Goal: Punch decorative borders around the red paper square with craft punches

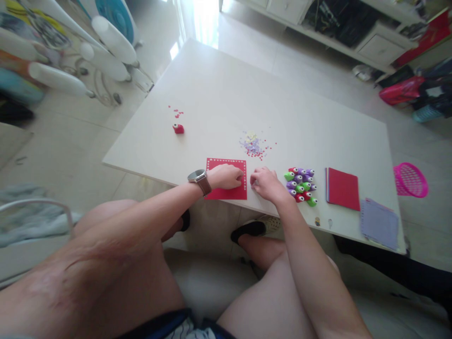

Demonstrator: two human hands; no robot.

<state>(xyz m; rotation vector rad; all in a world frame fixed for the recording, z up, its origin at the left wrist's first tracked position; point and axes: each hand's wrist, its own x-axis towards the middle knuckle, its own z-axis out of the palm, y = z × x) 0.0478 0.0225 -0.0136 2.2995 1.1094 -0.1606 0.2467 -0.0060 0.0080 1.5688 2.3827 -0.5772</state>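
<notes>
Currently, red sheet (226,194) has top + R-edge holes, bottom looks unpunched; L hand (229,177) atop it, R hand (264,182) beside it, grips unclear.

The glossy, pale tiled floor (76,136) throws back a bright reflection (204,21) beyond the far corner of a broad white desk (226,89). At upper right runs a low white cabinet (381,49) with drawers and a dark open compartment. A pink mesh basket (411,180) shows just past the desk's right edge.
</notes>
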